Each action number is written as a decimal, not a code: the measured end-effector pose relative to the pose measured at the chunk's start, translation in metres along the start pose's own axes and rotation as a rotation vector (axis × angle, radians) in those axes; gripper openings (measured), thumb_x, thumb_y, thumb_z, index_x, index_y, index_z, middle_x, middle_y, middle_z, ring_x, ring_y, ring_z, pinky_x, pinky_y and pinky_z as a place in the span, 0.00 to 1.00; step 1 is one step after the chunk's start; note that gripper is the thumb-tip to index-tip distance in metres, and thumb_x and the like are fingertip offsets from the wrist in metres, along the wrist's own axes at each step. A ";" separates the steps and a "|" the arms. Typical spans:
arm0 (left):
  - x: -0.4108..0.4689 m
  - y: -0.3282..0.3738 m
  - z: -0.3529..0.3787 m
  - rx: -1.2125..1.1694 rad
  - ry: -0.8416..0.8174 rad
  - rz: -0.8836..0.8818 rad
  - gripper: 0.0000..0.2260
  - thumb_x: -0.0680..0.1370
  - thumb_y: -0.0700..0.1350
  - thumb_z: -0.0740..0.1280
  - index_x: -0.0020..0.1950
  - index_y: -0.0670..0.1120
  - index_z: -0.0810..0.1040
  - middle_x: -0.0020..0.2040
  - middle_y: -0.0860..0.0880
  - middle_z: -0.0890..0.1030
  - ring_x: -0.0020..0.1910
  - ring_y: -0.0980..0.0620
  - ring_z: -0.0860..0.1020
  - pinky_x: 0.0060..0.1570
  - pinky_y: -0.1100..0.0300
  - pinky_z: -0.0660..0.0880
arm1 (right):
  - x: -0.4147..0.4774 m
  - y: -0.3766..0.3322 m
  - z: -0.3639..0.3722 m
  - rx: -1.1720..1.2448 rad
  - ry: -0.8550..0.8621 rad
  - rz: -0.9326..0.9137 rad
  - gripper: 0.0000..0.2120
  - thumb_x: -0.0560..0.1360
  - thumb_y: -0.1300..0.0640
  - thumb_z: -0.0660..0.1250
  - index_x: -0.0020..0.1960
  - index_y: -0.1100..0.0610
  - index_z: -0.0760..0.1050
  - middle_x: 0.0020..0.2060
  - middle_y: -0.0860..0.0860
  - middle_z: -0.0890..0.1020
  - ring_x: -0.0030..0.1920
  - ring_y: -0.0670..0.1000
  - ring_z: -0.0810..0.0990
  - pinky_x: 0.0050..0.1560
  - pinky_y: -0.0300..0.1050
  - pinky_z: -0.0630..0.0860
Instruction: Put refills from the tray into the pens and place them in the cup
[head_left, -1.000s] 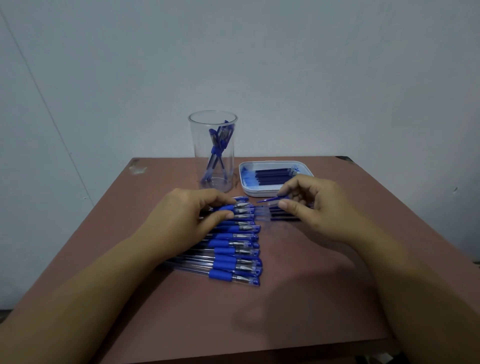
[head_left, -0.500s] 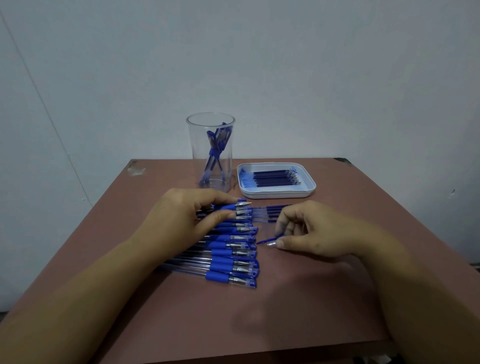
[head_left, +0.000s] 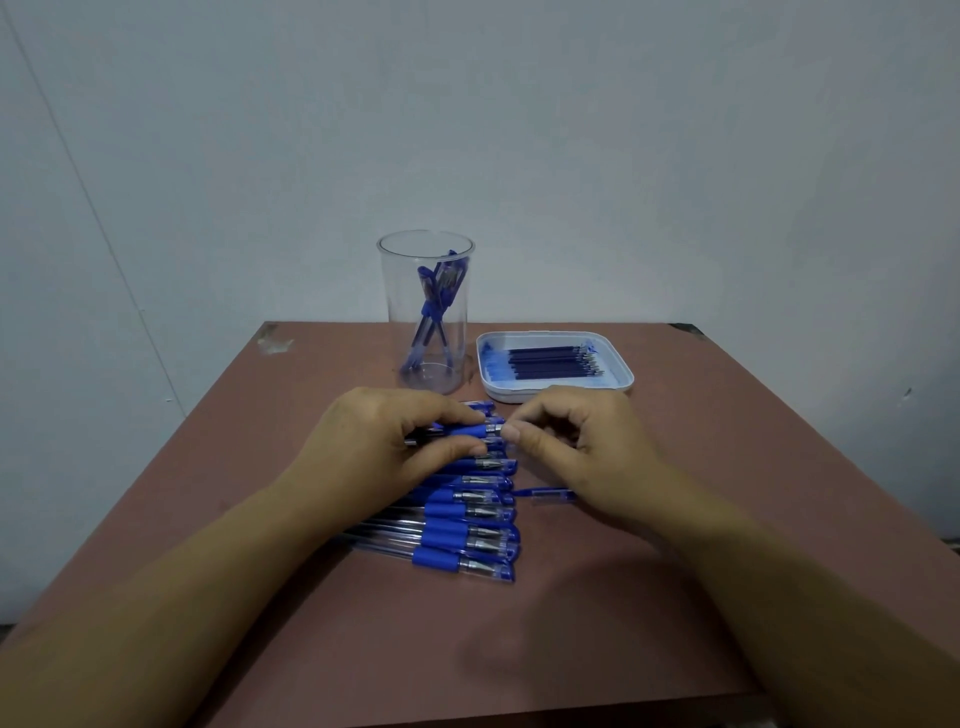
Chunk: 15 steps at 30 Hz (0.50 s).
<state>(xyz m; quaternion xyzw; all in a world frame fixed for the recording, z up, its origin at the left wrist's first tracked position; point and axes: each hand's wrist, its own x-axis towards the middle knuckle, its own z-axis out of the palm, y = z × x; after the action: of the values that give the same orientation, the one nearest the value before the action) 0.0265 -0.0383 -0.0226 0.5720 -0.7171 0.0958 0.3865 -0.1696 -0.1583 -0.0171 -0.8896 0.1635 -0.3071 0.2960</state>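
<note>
The left hand (head_left: 384, 447) grips one pen (head_left: 467, 431) from a row (head_left: 457, 540) of roughly ten; the right hand (head_left: 587, 447) pinches its tip. One cup (head_left: 395, 312) holds about three, one tray (head_left: 621, 366) several refills (head_left: 550, 362).

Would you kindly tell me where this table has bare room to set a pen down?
Free: the near strip of table below the pen row; the left side beside the cup; the right side beside the tray. Crowded: the middle, where left hand and right hand grip one pen, a loose cap nearby.

pens (head_left: 467, 540): clear barrels, blue grips
cup (head_left: 426, 317): clear
tray (head_left: 621, 376): white
refills (head_left: 550, 361): dark blue
counter (head_left: 519, 649): reddish-brown
</note>
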 end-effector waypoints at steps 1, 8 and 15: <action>0.000 0.000 0.000 -0.009 0.002 -0.008 0.16 0.74 0.60 0.67 0.55 0.53 0.84 0.45 0.58 0.85 0.41 0.64 0.81 0.39 0.61 0.80 | 0.000 0.000 0.000 0.005 0.005 0.000 0.02 0.75 0.49 0.70 0.44 0.44 0.80 0.36 0.48 0.82 0.35 0.51 0.78 0.35 0.46 0.76; 0.001 0.000 0.002 -0.028 -0.037 -0.025 0.14 0.76 0.56 0.67 0.59 0.55 0.82 0.48 0.60 0.84 0.45 0.65 0.80 0.43 0.62 0.80 | 0.001 0.001 -0.002 0.045 0.025 0.051 0.03 0.73 0.53 0.73 0.46 0.47 0.81 0.37 0.46 0.81 0.34 0.47 0.74 0.36 0.34 0.72; 0.001 -0.004 0.000 -0.034 -0.043 -0.038 0.14 0.76 0.58 0.67 0.60 0.56 0.82 0.48 0.59 0.84 0.45 0.63 0.81 0.42 0.58 0.80 | 0.000 -0.002 0.000 0.063 0.019 0.075 0.05 0.74 0.46 0.68 0.45 0.45 0.81 0.37 0.48 0.82 0.37 0.50 0.78 0.36 0.42 0.77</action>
<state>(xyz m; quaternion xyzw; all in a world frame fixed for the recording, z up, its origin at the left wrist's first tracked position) 0.0302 -0.0399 -0.0232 0.5808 -0.7158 0.0637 0.3824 -0.1691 -0.1572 -0.0158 -0.8700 0.1898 -0.3092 0.3339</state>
